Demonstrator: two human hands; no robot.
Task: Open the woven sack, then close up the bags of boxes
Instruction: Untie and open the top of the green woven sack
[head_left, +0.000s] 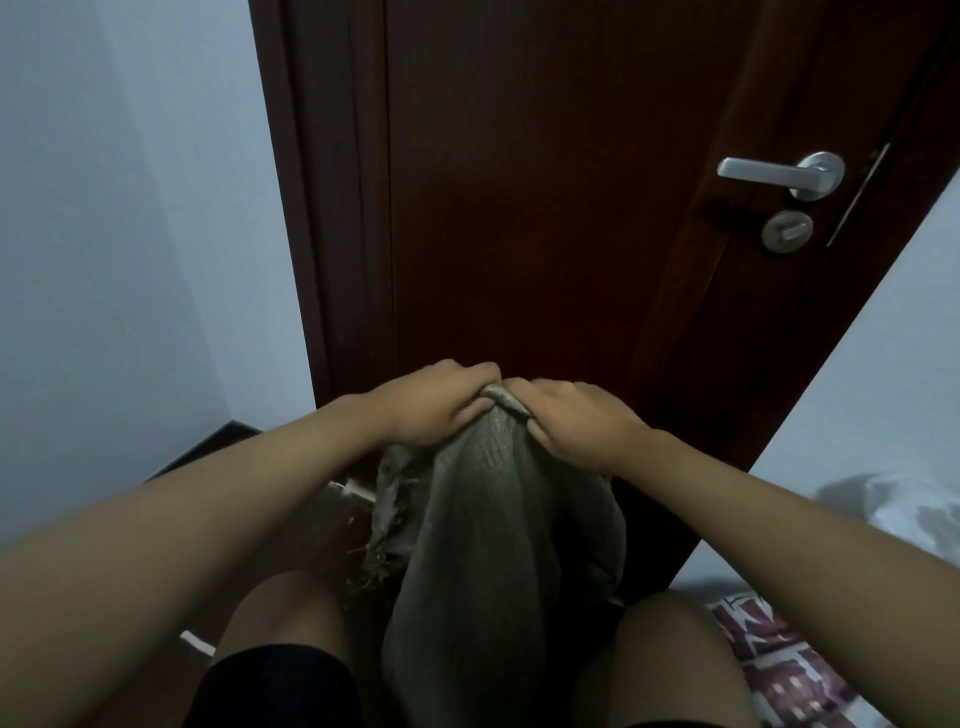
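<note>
**Both hands working at the gathered mouth of the sack**

Nearest the camera, the person's bare knees are flanking the grey-green woven sack (493, 545), which is standing between them and rising toward the grip. At its top, the left hand (441, 405) and the right hand (576, 421) are pinching the bunched neck from either side, fingers curled into the fabric and nearly touching. Just below and left of the grip, a frayed edge (387, 519) is hanging loose. Beyond the hands, a dark red-brown wooden door (519, 182) is filling the background.

The opening step appears to be in hand. Next, the hands would likely need to pull the gathered neck apart; whether a tie is holding it cannot be told. No bags of boxes are showing.
</note>
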